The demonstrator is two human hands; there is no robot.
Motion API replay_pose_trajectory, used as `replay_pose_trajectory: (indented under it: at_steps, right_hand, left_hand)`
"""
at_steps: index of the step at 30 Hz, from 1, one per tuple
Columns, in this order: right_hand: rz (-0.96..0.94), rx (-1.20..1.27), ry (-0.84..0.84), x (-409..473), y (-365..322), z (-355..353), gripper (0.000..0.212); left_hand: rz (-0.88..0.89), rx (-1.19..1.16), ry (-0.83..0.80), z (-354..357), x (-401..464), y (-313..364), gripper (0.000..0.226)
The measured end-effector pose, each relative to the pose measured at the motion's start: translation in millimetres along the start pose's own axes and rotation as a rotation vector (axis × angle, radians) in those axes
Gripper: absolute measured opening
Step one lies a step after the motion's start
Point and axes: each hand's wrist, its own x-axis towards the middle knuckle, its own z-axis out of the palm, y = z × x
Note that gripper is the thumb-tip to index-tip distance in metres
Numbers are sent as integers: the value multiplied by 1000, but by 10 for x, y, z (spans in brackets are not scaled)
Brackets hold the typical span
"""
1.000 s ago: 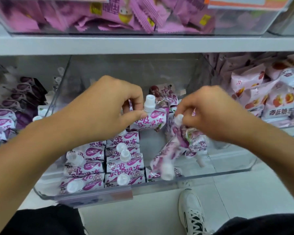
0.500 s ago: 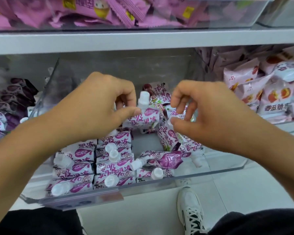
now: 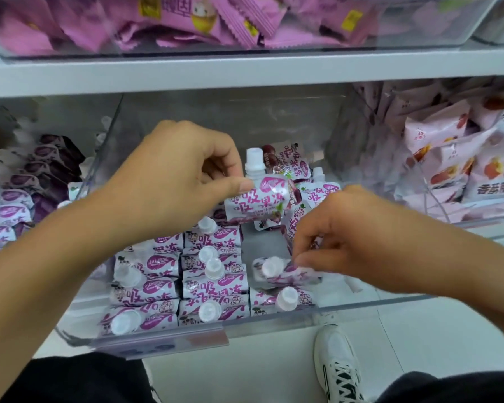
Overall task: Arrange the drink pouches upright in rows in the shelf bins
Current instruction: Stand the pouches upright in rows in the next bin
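Note:
A clear plastic shelf bin (image 3: 361,308) holds purple-and-white drink pouches with white caps. Two rows of upright pouches (image 3: 213,289) fill its front left. My left hand (image 3: 175,181) pinches one pouch (image 3: 259,203) by its top edge and holds it upright above the bin's middle. My right hand (image 3: 341,242) has come down to the front right and pinches a pouch (image 3: 277,271) lying behind a standing one (image 3: 285,299). More loose pouches (image 3: 317,193) lie behind my hands, partly hidden.
The bin to the left (image 3: 15,199) holds darker purple pouches. On the right another bin (image 3: 463,170) has pink snack bags. The shelf above (image 3: 245,74) carries a bin of pink packets. Below is white floor and my shoe (image 3: 338,365).
My right hand has dropped from the loose pile at mid-bin to the front right and taken hold of a lying pouch. My left hand still holds its pouch in about the same spot.

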Motion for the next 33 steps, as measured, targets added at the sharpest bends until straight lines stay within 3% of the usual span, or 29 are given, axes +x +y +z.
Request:
replay_pose_trajectory:
  at_steps: [3,6,9,11,13,17,20,23,25,28,33]
  right_hand:
    - [16,93,-34,-9,-30,80,7]
    - [157,198,-89,-98,20,-147,11]
    - [372,236,169,-148,84,-352,37]
    - [428,11,248,-56,75,-251,48]
    - [420,-101,157,62,78,-104,42]
    - [411,-35,90,129,218,-152,23]
    - [294,-113,306,20,219,-278,8]
    - [191,-132,490,-69,155,-300,8]
    - [181,-135,445,-44,156,-227,8]
    - [81,-36,233,100,159,-4,7]
    - [-25,186,60,347,191,110,12]
  left_hand:
    - [23,28,-25,43,-36,77,17]
    - [33,49,-22,51,-50,122,18]
    - [75,49,14,52,-67,157,19]
    - [115,29,54,64,-92,213,17]
    - [137,32,28,90,-100,261,18]
    - [114,98,-134,181,-102,214,20]
    - [108,151,-214,300,-138,130,16]
    - [148,161,-301,397,-136,71,13]
    - [164,160,-386,385,-104,41,10]
    - [212,149,-423,199,-81,50,7]
    - [212,68,-165,-34,-54,85,5]
